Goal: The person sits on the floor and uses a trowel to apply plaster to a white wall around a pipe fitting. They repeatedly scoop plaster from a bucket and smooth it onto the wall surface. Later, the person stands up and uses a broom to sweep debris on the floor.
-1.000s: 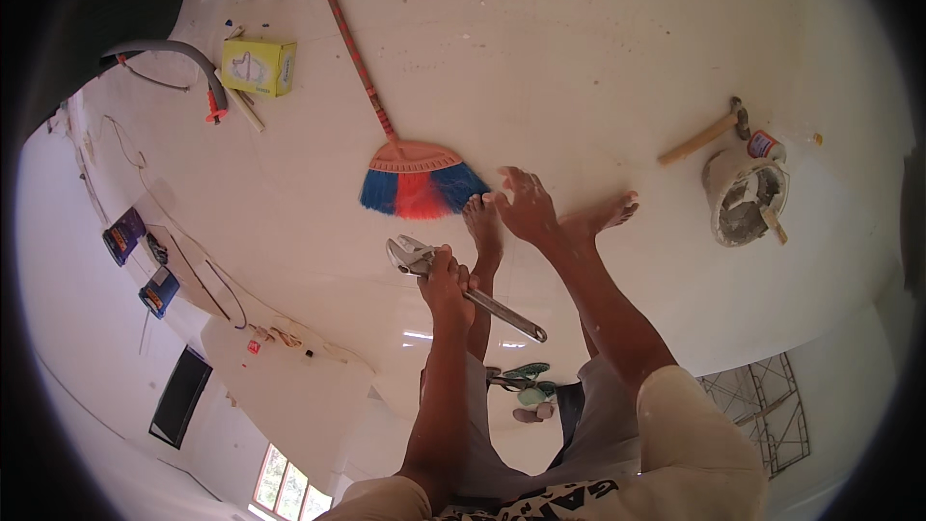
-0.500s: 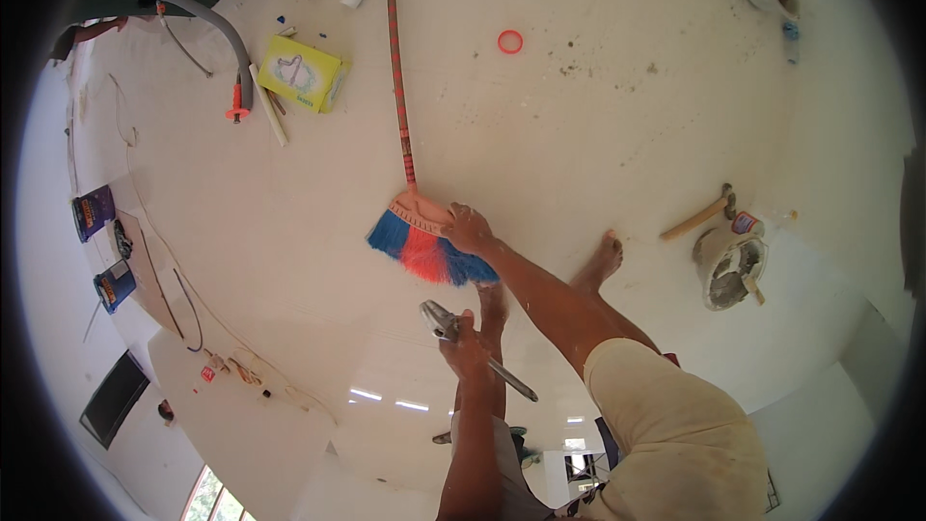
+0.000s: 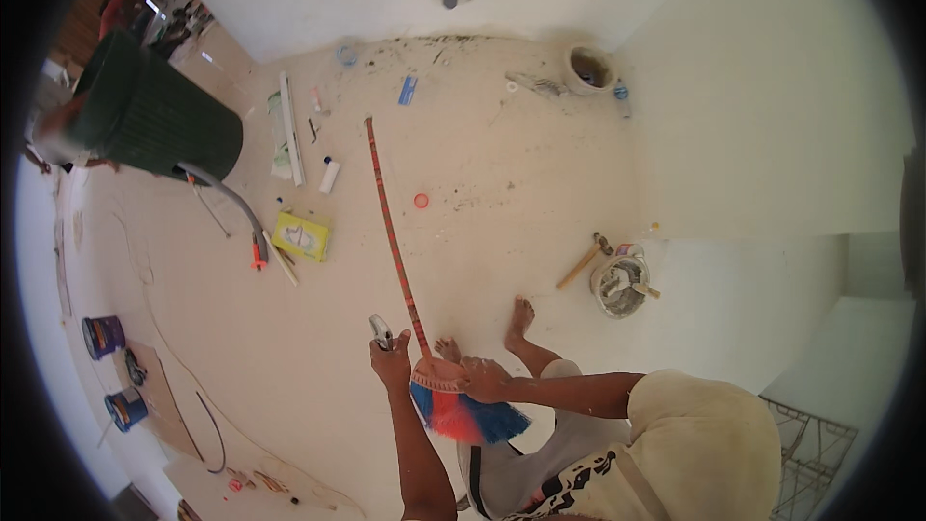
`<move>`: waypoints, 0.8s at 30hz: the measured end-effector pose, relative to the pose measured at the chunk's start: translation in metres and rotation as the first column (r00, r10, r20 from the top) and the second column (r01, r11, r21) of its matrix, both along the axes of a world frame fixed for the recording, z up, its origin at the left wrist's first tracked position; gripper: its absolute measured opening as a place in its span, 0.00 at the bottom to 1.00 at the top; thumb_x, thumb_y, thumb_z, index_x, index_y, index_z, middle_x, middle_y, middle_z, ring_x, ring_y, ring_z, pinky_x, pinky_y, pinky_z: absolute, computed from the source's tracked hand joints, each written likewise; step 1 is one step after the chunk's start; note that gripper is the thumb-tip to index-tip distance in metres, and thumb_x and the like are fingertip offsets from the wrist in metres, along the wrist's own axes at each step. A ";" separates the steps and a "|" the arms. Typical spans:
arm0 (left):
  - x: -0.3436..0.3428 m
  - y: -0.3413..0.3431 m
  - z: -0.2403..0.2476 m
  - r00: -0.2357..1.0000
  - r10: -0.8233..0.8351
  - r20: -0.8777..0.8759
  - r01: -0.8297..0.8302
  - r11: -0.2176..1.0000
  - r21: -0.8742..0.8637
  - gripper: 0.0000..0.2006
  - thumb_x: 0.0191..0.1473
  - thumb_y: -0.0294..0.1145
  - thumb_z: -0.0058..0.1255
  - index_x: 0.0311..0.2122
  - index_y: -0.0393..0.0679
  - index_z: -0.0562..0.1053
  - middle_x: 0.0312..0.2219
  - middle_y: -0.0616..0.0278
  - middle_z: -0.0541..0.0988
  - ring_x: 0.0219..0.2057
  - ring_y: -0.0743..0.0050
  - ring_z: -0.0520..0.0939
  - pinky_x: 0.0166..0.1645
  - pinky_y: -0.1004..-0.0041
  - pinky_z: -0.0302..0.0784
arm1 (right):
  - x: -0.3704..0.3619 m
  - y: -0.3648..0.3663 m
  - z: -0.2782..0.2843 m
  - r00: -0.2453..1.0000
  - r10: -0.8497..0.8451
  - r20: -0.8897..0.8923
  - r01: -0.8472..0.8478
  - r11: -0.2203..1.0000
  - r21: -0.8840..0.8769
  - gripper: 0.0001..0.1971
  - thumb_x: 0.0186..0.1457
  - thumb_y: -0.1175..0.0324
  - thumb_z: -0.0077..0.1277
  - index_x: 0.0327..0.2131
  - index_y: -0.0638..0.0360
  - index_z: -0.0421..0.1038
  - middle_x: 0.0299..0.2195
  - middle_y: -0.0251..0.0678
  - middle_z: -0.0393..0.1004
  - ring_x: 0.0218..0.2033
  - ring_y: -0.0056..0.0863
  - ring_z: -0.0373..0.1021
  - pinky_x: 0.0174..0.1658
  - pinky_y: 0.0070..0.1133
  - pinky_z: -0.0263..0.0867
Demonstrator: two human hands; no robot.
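Note:
My right hand [image 3: 485, 380] is closed on the orange-pink head of a broom [image 3: 437, 376], at its right end. The broom's blue and red bristles point back toward my legs, and its long red-patterned handle [image 3: 388, 222] stretches away from me over the floor. Just left of the broom head, my left hand [image 3: 391, 365] is wrapped round a grey metal plier-like tool [image 3: 380, 330]. The tool's end sticks out past my fingers; the rest is hidden by the hand. My bare feet [image 3: 522, 314] are on the floor beside the broom.
A bucket of grey paste [image 3: 605, 304] and a hammer [image 3: 579, 267] sit to the right. Ahead left are a yellow box [image 3: 301, 235], a hose [image 3: 231, 198] and a large green bin [image 3: 159, 111], with a person partly behind it. Another bucket [image 3: 571, 77] stands near the far wall.
My view has lifted, showing the far wall and the whole bin. The broom head, still in my right hand, is closer to my body. My left hand has moved beside it with the tool.

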State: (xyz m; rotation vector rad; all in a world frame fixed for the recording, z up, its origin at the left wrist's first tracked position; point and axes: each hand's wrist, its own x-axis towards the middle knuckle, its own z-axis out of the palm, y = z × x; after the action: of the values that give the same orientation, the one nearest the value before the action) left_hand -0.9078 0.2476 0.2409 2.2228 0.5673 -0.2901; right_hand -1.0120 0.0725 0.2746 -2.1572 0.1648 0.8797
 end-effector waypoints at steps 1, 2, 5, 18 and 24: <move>0.010 -0.003 0.017 0.998 -0.065 -0.006 0.065 0.998 0.011 0.26 0.40 0.46 0.71 0.30 0.35 0.70 0.25 0.52 0.79 0.27 0.54 0.80 0.36 0.61 0.75 | -0.002 0.003 0.027 1.000 -0.005 0.020 0.004 1.000 0.023 0.21 0.55 0.55 0.50 0.41 0.66 0.65 0.38 0.55 0.73 0.43 0.54 0.72 0.47 0.43 0.66; 0.019 -0.007 0.031 0.992 -0.125 -0.015 0.125 0.992 0.022 0.26 0.39 0.46 0.71 0.30 0.34 0.70 0.25 0.52 0.79 0.27 0.54 0.80 0.36 0.60 0.75 | -0.006 0.007 0.055 0.999 -0.005 0.038 0.004 0.999 0.045 0.21 0.55 0.55 0.50 0.41 0.66 0.64 0.38 0.55 0.73 0.43 0.54 0.72 0.47 0.43 0.66; 0.039 -0.018 0.080 0.943 -0.328 -0.047 0.331 0.935 0.124 0.24 0.38 0.38 0.71 0.33 0.34 0.70 0.28 0.47 0.80 0.31 0.46 0.82 0.38 0.58 0.76 | -0.009 0.018 0.115 0.997 0.030 0.077 -0.037 0.995 0.089 0.21 0.56 0.55 0.48 0.42 0.66 0.64 0.40 0.55 0.72 0.44 0.54 0.71 0.48 0.43 0.66; 0.049 -0.047 0.240 0.580 -0.815 -0.002 0.791 0.562 0.242 0.15 0.43 0.23 0.59 0.36 0.40 0.66 0.27 0.46 0.79 0.31 0.39 0.81 0.35 0.53 0.75 | 0.092 -0.231 0.277 0.769 0.089 0.633 0.149 0.938 -0.314 0.35 0.54 0.55 0.53 0.61 0.62 0.56 0.60 0.51 0.58 0.62 0.49 0.54 0.63 0.38 0.52; 0.059 -0.077 0.295 0.351 -0.930 -0.113 0.916 0.315 0.250 0.14 0.43 0.20 0.54 0.36 0.40 0.66 0.29 0.45 0.79 0.33 0.40 0.80 0.37 0.54 0.75 | 0.101 -0.324 0.315 0.681 0.357 0.639 0.144 0.790 -0.596 0.42 0.46 0.60 0.61 0.63 0.55 0.53 0.63 0.50 0.52 0.67 0.48 0.44 0.66 0.44 0.42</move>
State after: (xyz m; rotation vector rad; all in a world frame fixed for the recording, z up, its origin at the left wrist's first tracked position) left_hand -0.8490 0.1706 0.5362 2.5857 -0.9023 -0.7750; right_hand -0.9111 -0.2515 0.5895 -2.9944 -0.1242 -0.1002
